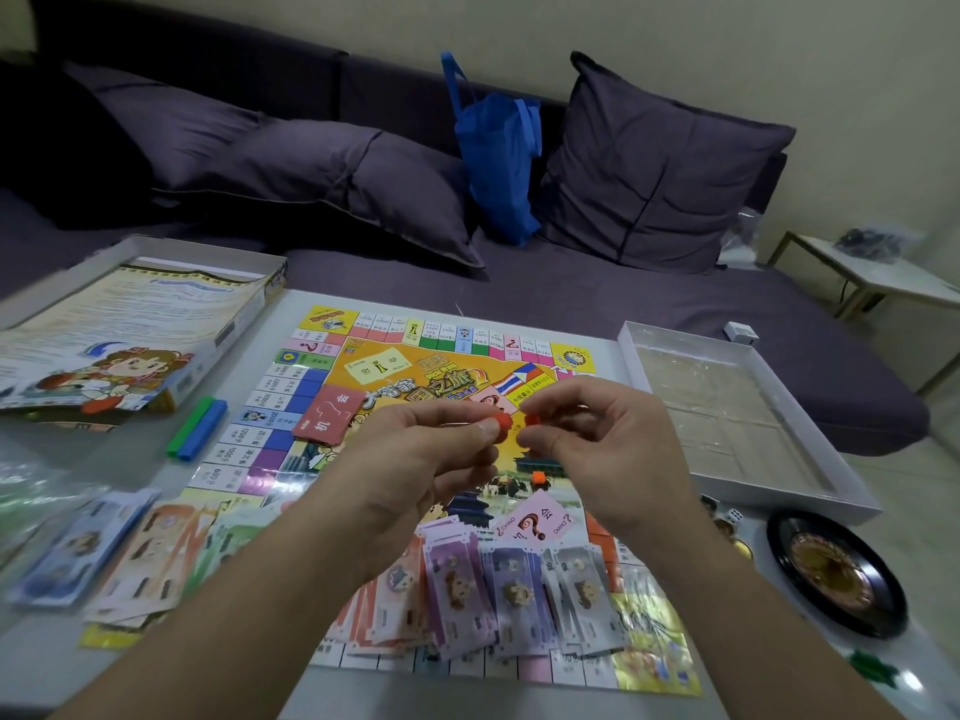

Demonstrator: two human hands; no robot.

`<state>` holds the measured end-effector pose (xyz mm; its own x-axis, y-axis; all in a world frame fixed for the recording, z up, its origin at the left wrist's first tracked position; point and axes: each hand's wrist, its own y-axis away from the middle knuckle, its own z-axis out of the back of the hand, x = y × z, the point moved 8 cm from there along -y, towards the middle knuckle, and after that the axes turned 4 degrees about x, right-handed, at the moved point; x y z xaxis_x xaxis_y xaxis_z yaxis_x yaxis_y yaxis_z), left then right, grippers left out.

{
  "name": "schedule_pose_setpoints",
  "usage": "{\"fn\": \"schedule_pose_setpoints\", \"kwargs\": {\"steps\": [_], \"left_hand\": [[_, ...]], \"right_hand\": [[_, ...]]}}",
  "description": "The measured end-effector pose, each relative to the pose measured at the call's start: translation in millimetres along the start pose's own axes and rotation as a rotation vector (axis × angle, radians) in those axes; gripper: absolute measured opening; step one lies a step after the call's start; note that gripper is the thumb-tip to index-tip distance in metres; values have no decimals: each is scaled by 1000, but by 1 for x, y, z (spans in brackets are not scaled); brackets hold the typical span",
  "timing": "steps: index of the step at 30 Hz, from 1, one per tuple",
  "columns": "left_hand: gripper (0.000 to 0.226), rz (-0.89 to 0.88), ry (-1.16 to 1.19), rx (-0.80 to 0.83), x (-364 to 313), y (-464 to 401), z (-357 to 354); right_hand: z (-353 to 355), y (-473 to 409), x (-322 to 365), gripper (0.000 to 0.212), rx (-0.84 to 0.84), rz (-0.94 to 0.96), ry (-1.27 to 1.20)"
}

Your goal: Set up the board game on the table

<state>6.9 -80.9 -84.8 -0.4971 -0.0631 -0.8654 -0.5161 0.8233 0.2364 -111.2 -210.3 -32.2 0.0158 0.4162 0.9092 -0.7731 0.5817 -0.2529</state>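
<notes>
The colourful game board (311, 387) lies flat on the table. Above its middle, my left hand (415, 459) pinches a small red piece (501, 424) between thumb and fingers. My right hand (597, 444) pinches another small red piece (532, 419) right beside it; the two pieces are nearly touching. A third orange-red piece (540, 478) sits on the board below my hands. Stacks of paper play money (514, 595) lie fanned on the board's near part. A red card deck (330, 414) and a pink chance card deck (532, 522) rest on the board.
The box lid (130, 335) with a printed sheet stands at the left, the white box tray (727, 407) at the right. Green and blue sticks (200, 427), more money (104, 553), a roulette wheel (836, 574) and dice (732, 518) lie around. A sofa with cushions and a blue bag (498, 148) is behind.
</notes>
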Motion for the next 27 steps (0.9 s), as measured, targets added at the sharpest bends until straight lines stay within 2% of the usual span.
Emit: {"fn": "schedule_pose_setpoints", "kwargs": {"steps": [4, 8, 16, 23, 27], "left_hand": [[13, -32, -153, -5, -4, 1, 0], [9, -55, -297, -12, -10, 4, -1], [5, -97, -605, -9, -19, 5, -2], [7, -93, -701, -2, -21, 5, -1], [6, -44, -576, 12, -17, 5, 2]], "right_hand": [[-13, 4, 0, 33, 109, 44, 62], [-14, 6, -2, 33, 105, 54, 104], [-24, 8, 10, 29, 178, 263, 479], [-33, 13, 19, 27, 206, 382, 639], [-28, 11, 20, 29, 172, 377, 562]]}}
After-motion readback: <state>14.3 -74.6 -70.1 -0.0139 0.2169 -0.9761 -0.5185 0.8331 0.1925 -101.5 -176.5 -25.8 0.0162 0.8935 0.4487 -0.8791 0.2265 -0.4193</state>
